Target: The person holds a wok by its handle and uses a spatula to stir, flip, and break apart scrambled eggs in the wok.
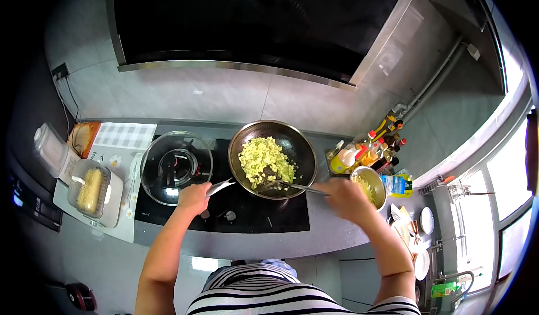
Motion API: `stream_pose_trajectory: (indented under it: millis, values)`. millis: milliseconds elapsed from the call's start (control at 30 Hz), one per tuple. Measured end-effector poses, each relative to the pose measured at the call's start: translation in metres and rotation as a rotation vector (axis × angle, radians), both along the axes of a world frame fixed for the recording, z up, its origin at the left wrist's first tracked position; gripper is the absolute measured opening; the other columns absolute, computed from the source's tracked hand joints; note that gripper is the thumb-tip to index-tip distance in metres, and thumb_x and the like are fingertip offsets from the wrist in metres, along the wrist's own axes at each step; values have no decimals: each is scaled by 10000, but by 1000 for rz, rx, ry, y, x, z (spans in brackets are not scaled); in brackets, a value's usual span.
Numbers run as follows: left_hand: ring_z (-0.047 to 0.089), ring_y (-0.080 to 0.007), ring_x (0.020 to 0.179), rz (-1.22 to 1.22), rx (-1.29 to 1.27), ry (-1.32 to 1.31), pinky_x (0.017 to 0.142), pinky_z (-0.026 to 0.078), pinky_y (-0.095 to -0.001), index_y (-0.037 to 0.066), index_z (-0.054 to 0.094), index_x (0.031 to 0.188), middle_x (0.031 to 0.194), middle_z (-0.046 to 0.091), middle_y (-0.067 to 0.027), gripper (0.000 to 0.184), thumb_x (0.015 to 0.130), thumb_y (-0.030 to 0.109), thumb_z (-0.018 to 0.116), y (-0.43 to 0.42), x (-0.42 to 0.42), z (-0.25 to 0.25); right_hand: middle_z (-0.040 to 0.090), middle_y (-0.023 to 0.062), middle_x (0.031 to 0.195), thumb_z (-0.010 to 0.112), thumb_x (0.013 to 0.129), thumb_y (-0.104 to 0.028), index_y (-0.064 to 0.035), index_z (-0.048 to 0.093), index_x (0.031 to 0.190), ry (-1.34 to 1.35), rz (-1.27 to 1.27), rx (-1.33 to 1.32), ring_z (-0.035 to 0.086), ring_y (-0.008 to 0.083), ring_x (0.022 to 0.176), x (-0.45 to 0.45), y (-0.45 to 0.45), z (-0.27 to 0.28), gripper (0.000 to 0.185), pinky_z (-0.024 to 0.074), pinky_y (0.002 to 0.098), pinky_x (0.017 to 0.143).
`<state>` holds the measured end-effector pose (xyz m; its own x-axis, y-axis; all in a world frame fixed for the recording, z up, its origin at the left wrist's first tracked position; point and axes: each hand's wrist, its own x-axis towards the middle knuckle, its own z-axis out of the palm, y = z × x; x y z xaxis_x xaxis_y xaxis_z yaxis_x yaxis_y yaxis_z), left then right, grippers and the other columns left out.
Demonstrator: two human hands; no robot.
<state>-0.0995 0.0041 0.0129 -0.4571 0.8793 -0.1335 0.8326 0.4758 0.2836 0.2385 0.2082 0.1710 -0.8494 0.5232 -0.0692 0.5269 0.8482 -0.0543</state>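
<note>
A dark wok (306, 160) stands on the right side of the black glass cooktop (286, 219). It holds small chopped yellow and pale green food (266, 158), heaped toward its left side. My left hand (193, 198) is closed round the wok's handle (220, 187), left of the pan. In my right hand (343, 197), slightly blurred, is the handle of a metal spatula (303, 188). The spatula's head reaches into the wok at its near edge, touching the food; its exact shape is unclear.
A glass lid (151, 172) covers the left burner. Sauce bottles (373, 149) crowd the right back corner, beside a metal bowl (380, 188) of pale shreds. Left stands a white appliance (115, 194). Plates (426, 220) and the sink tap (463, 275) are far right; a range hood (236, 66) overhangs.
</note>
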Motion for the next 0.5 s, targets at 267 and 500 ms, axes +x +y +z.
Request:
stream_pose_trajectory:
  millis: [267,500]
  values:
    - [663,-384,920,27,3,4,781,527,-492,136,609,1057,956,700,-154,267,818,181,720,-2,3,0,642,108,1000,578,781,-6,-238,612,1307,-57,-116,187,678,321,851,-31,0,-9,576,542,433,699]
    - [673,-380,880,-7,38,24,756,530,-493,142,611,1041,908,695,-149,253,813,171,717,-2,1,-4,655,98,974,568,847,-68,-250,629,1282,-137,-38,311,693,292,891,-8,24,-4,475,558,409,703]
